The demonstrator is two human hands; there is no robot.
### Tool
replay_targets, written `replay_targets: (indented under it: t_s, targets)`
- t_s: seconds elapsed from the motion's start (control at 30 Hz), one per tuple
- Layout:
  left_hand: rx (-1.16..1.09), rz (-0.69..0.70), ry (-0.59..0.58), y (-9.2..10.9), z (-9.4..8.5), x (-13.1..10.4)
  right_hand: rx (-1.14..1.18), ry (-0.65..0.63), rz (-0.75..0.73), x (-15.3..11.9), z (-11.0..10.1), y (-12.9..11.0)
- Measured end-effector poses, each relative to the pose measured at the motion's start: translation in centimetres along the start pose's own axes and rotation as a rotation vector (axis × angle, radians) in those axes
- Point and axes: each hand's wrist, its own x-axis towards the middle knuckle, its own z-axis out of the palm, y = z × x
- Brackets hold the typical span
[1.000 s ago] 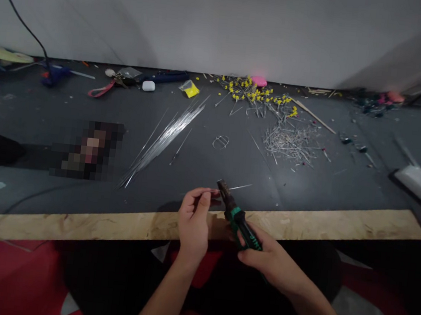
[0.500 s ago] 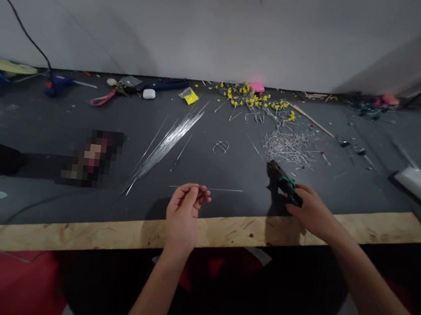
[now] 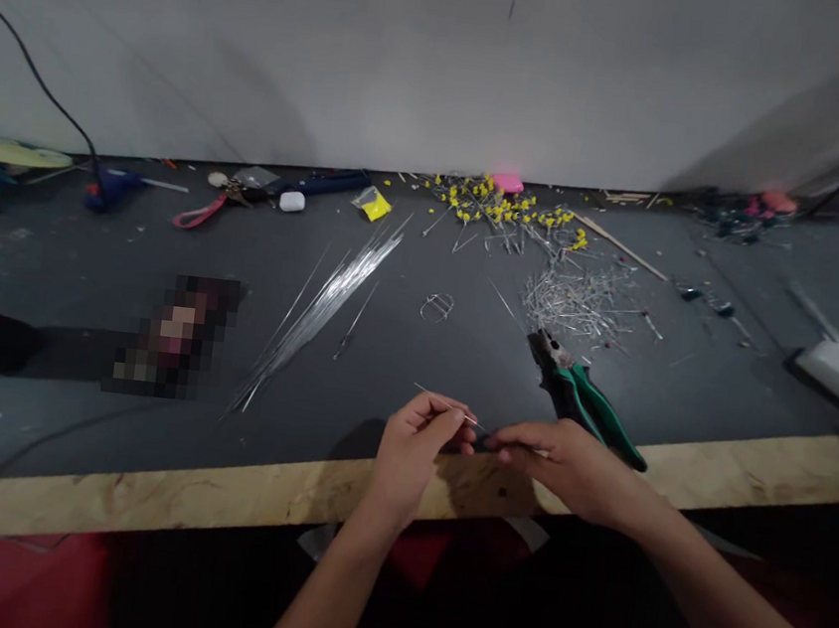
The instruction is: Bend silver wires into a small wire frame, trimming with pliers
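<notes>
Between thumb and fingers my left hand [image 3: 412, 448] pinches a thin straight wire [image 3: 432, 392], whose far end sticks out to the upper left. My right hand [image 3: 561, 464] is closed at the wire's right end, its fingertips close to the left hand's; the fingers partly hide the wire there. Green-and-black pliers [image 3: 594, 407] lie on the grey tabletop [image 3: 352, 387] just beyond the right hand, jaws toward the back. Ahead of my hands sits a small bent wire ring [image 3: 436, 307]. A bundle of straight wires [image 3: 335, 295] lies to the left, with a single twisted wire piece [image 3: 352, 327] beside it.
Behind the pliers is a pile of short wire pieces [image 3: 578, 301]. Yellow-tipped wires [image 3: 491, 202] are heaped near the wall. A yellow packet [image 3: 375, 205], a white case [image 3: 291, 201] and a blurred-out item [image 3: 177, 334] lie leftward. Wood trim [image 3: 221, 488] edges the table's front.
My right hand has let go of the pliers, now lying on the table, and moved left to the wire. My left hand has shifted right and nearer, tilting the wire.
</notes>
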Motion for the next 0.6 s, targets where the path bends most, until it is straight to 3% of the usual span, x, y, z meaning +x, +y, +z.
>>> replay_targets:
  t_s: [0.2, 0.27, 0.4, 0.53, 0.6]
  targets:
    - [-0.121, -0.174, -0.179, 0.6, -0.5, -0.5, -0.142, 0.097, -0.310, 1.6, -0.3, 0.5]
    - [-0.078, -0.086, -0.125, 0.7, -0.6, -0.3, -0.175, 0.130, -0.265, 2.1, -0.3, 0.4]
    - [0.016, 0.215, 0.070, 1.6, -1.5, 0.8, -0.184, 0.164, -0.120, 3.7, 0.5, 0.2]
    - [0.073, 0.239, 0.143, 3.2, -3.2, 2.9, -0.232, 0.212, -0.199, 7.3, 1.8, 0.5]
    - [0.080, 0.224, 0.154, 3.9, -3.8, 4.2, -0.273, 0.324, -0.272, 9.9, 1.8, 1.0]
